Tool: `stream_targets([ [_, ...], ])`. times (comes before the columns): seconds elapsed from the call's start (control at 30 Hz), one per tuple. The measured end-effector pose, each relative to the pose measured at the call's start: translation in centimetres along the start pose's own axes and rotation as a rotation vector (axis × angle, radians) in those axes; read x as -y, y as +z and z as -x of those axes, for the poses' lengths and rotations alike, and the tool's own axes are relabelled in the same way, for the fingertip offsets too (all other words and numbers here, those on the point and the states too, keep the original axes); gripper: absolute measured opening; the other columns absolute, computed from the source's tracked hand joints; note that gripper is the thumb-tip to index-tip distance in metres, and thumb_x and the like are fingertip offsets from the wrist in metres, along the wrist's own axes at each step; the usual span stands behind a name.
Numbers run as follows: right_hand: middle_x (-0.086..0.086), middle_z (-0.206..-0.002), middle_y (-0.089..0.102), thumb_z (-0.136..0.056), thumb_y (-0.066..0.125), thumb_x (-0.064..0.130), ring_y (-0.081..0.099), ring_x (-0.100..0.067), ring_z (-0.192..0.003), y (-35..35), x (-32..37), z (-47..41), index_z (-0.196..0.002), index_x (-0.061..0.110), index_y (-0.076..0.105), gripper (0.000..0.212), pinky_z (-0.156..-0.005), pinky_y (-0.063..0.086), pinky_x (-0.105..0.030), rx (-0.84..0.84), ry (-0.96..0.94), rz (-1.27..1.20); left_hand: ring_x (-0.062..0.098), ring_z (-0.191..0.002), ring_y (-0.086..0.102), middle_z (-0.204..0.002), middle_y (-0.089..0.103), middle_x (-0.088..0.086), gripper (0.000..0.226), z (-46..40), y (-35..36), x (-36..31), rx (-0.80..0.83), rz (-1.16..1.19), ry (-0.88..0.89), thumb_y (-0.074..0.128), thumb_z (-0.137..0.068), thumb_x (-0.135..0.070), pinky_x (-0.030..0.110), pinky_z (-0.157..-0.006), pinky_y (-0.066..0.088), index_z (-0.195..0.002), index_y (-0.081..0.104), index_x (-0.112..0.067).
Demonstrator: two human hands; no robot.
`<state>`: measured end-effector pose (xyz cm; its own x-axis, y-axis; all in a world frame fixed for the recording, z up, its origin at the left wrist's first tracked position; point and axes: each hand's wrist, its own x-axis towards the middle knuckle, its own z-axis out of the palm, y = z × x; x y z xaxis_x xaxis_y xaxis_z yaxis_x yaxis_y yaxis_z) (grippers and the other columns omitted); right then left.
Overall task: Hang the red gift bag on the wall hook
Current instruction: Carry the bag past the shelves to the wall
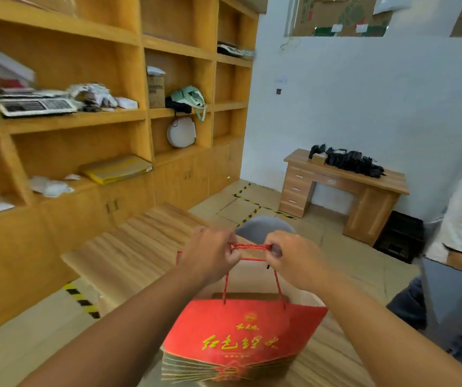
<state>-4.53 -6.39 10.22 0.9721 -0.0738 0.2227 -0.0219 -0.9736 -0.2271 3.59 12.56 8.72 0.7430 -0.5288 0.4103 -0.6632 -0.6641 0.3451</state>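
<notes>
Your left hand [210, 254] and right hand [291, 256] pinch the red gift bag's [241, 339] cord handle [250, 247], bag dangling above the wooden table [140, 241]; no hook visible (search carefully), and pinched cords may slip.

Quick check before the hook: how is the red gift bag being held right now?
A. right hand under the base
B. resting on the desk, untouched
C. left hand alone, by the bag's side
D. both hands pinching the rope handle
D: the left hand and right hand both pinch the rope handle, and the red gift bag hangs below.
</notes>
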Motion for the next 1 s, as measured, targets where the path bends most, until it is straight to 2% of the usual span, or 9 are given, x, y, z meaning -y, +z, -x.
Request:
stream_targets([
  [0.07,-0.007,-0.071,0.063,-0.097,0.057,0.025,0.053,-0.013,-0.057,0.6,2.1,-1.0,-0.084,0.021,0.064,0.016,-0.054,0.035,-0.031,0.026,-0.042,-0.139,0.031,-0.086,0.066,-0.09,0.075,0.004,0.015,1.9,-2.0,1.5,-0.018,-0.018,-0.075,0.059,-0.082,-0.028,0.038,-0.071,0.045,-0.091,0.069,-0.02],
  [0.13,-0.008,-0.068,0.063,-0.098,0.058,0.032,0.053,-0.017,-0.053,1.4,4.9,-1.9,-0.084,0.025,0.062,0.016,-0.051,0.034,-0.031,0.048,-0.116,-0.242,0.031,-0.09,0.065,-0.094,0.076,0.004,0.015,4.1,-4.0,3.4,-0.036,-0.03,-0.158,0.06,-0.084,-0.03,0.036,-0.069,0.039,-0.092,0.068,-0.019],
  [0.23,-0.006,-0.064,0.063,-0.099,0.056,0.04,0.056,-0.018,-0.053,2.6,9.5,-3.2,-0.085,0.034,0.058,0.015,-0.049,0.039,-0.042,0.077,-0.241,-0.277,0.027,-0.088,0.066,-0.09,0.075,-0.003,0.015,7.7,-7.1,6.5,-0.062,-0.051,-0.278,0.063,-0.085,-0.034,0.034,-0.069,0.038,-0.094,0.067,-0.022],
  [0.3,-0.002,-0.062,0.06,-0.099,0.057,0.04,0.053,-0.015,-0.052,3.2,12.6,-3.9,-0.088,0.034,0.06,0.013,-0.048,0.036,-0.035,0.092,-0.314,-0.293,0.025,-0.086,0.067,-0.087,0.074,-0.005,0.017,10.1,-9.1,8.5,-0.086,-0.088,-0.322,0.064,-0.082,-0.035,0.034,-0.071,0.043,-0.094,0.068,-0.023],
  [0.4,0.007,-0.058,0.053,-0.1,0.058,0.037,0.046,-0.007,-0.048,4.4,17.8,-4.8,-0.091,0.032,0.062,0.011,-0.046,0.028,-0.023,0.098,-0.416,-0.292,0.02,-0.086,0.067,-0.09,0.075,-0.005,0.019,13.3,-12.3,11.1,-0.126,-0.16,-0.406,0.066,-0.085,-0.032,0.031,-0.074,0.037,-0.099,0.07,-0.021],
  [0.6,0.008,-0.059,0.053,-0.098,0.061,0.032,0.05,-0.011,-0.051,7.2,28.6,-6.7,-0.086,0.027,0.061,0.013,-0.046,0.028,-0.025,0.124,-0.552,-0.329,0.016,-0.087,0.069,-0.092,0.075,-0.008,0.016,19.1,-18.2,16.8,-0.208,-0.212,-0.565,0.067,-0.088,-0.033,0.033,-0.079,0.051,-0.1,0.07,-0.023],
  [0.77,0.009,-0.055,0.049,-0.097,0.064,0.03,0.045,-0.005,-0.049,9.2,37.0,-8.1,-0.085,0.024,0.064,0.013,-0.045,0.025,-0.022,0.126,-0.651,-0.341,0.013,-0.087,0.068,-0.093,0.075,-0.01,0.019,23.1,-22.2,21.8,-0.279,-0.228,-0.679,0.066,-0.087,-0.033,0.032,-0.074,0.051,-0.104,0.069,-0.025],
  [0.9,0.014,-0.055,0.048,-0.097,0.065,0.031,0.044,-0.001,-0.048,11.1,42.3,-9.4,-0.086,0.026,0.064,0.012,-0.046,0.026,-0.022,0.158,-0.7,-0.353,0.012,-0.084,0.069,-0.094,0.074,-0.011,0.015,25.4,-24.7,26.1,-0.29,-0.278,-0.694,0.067,-0.089,-0.032,0.028,-0.071,0.046,-0.102,0.07,-0.024],
  [1.0,0.014,-0.058,0.047,-0.098,0.062,0.032,0.043,-0.001,-0.05,12.6,45.6,-10.3,-0.09,0.026,0.065,0.011,-0.045,0.024,-0.022,0.159,-0.725,-0.343,0.013,-0.085,0.069,-0.093,0.074,-0.009,0.011,26.5,-26.1,29.2,-0.295,-0.295,-0.717,0.067,-0.09,-0.029,0.03,-0.074,0.049,-0.099,0.07,-0.024],
])
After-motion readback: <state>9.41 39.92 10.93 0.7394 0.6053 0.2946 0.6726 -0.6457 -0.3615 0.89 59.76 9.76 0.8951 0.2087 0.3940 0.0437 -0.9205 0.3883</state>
